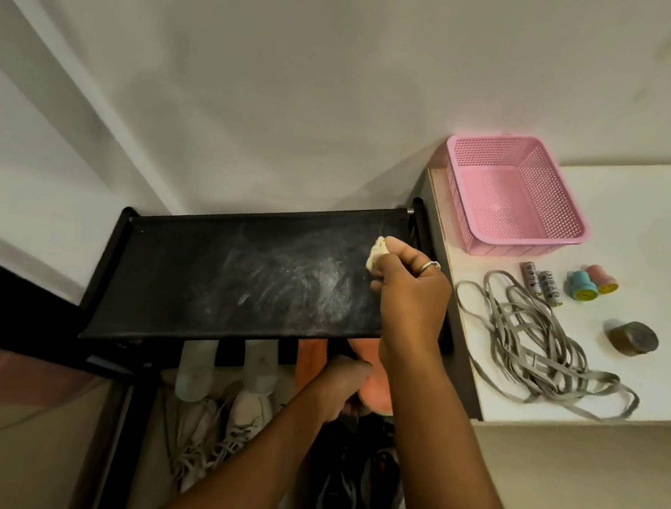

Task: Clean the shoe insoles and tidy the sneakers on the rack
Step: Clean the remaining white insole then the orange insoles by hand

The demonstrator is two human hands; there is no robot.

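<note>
**Right hand rubs a cloth on the rack's top shelf**

Wearing a ring, it pinches the pale cloth and presses it on the right end of the black shelf, which is streaked with whitish dust. Left hand reaches below the shelf's front edge, fingers curled at an orange insole; I cannot tell whether it grips it. A second orange insole and two pale insoles stand upright beside it, above white sneakers on a lower tier, with dark shoes to their right.

Left of the cloth the dusty surface runs to the shelf's left rail. On the right the rack stands right beside a white cabinet top. A pink basket sits at its back corner, perforated floor showing. Grey laces lie heaped near the front edge, with two batteries, two stamps and a brown round thing nearby.
</note>
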